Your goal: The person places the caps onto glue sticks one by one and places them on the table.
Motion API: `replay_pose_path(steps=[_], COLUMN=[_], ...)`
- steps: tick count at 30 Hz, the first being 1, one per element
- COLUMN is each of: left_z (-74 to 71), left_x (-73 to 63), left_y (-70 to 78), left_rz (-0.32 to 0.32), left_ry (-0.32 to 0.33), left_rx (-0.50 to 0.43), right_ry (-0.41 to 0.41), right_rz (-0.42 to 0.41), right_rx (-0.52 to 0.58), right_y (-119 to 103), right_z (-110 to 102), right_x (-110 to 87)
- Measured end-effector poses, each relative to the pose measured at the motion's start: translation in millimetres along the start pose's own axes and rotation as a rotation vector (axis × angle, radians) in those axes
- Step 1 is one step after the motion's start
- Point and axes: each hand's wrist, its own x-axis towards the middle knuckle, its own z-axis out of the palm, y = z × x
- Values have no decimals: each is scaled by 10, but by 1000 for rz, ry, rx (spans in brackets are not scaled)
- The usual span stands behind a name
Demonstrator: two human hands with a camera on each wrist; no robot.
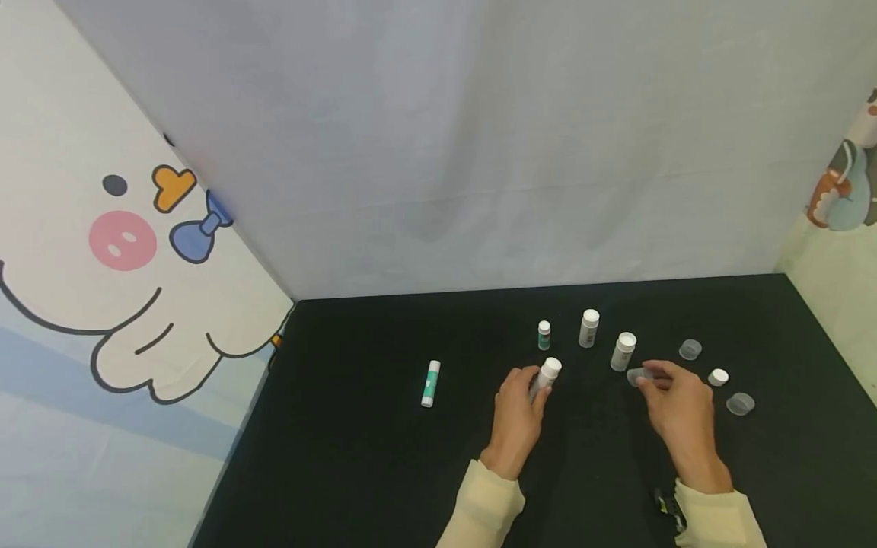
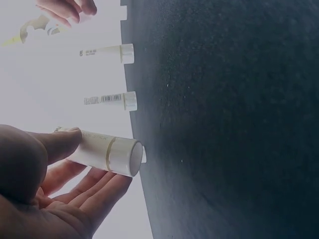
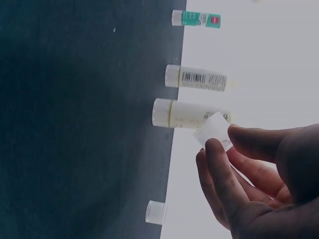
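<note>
My left hand (image 1: 515, 415) grips a white glue stick (image 1: 548, 373), thumb on one side and fingers beneath, its white end (image 2: 124, 157) pointing out of the grasp in the left wrist view. Between thumb and fingertips, my right hand (image 1: 681, 411) pinches a small clear cap (image 3: 214, 132), held tilted. Just left of that cap in the head view stands a white glue stick (image 1: 623, 352). Another white glue stick (image 1: 588, 329) and a small green-labelled one (image 1: 544, 336) stand farther back, between the two hands.
A green and white glue stick (image 1: 430, 383) lies left of my left hand on the black table (image 1: 342, 457). Around my right hand sit two clear caps, one behind (image 1: 690, 349) and one to the right (image 1: 741, 404), plus a white cap (image 1: 718, 377). A grey curtain (image 1: 479, 152) hangs behind.
</note>
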Motion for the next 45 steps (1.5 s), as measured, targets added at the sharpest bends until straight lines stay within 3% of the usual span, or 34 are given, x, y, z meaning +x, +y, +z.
replay_pose_path(steps=[15,45], left_z=[-86,-197], left_x=[-78,-149], left_y=[-49,-116], left_rz=[-53,-4], left_ry=[-8,0], left_rx=[-15,52], right_ry=[-47,-130], right_rz=[-36,-105], right_rx=[34,92], right_y=[-124,-388], right_z=[99,300], right_x=[-52,-147])
